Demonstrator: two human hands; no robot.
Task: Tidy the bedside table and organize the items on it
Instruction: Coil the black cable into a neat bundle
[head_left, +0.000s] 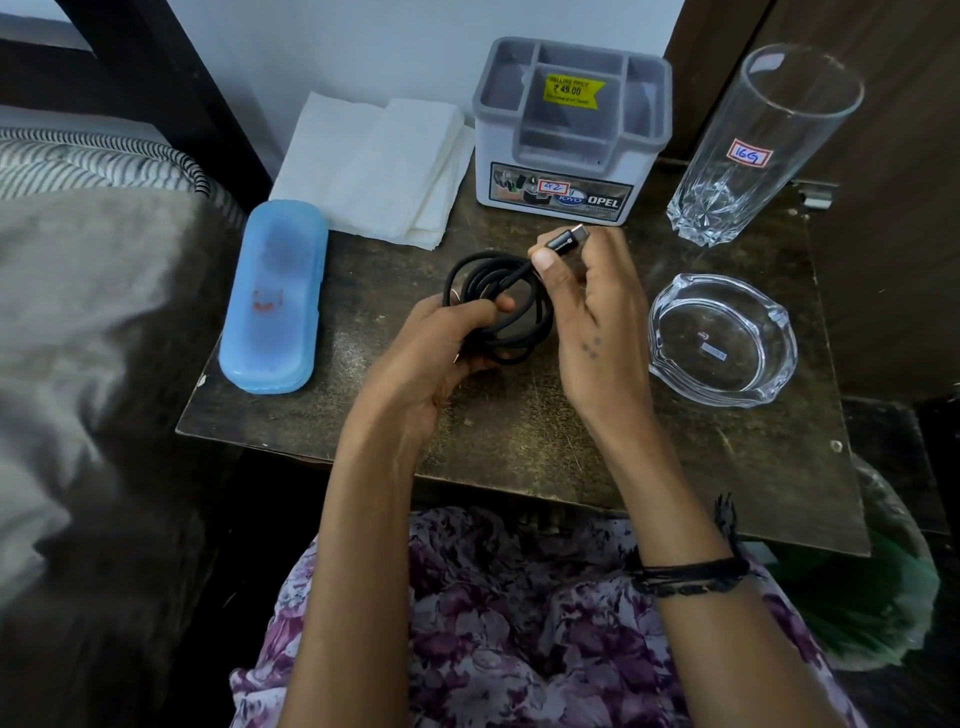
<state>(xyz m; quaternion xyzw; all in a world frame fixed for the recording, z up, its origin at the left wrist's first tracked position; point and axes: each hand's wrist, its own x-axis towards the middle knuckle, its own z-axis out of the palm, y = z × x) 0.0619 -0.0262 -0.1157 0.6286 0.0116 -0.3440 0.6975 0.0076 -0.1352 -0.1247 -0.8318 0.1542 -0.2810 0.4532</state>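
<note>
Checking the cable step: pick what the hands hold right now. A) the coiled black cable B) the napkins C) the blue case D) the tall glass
A: the left hand grips the coiled black cable, and the right hand pinches its plug.

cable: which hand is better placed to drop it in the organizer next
Probably the left hand: it grips the coiled cable. The right hand only pinches the plug end, though it is nearer the organizer.
</note>
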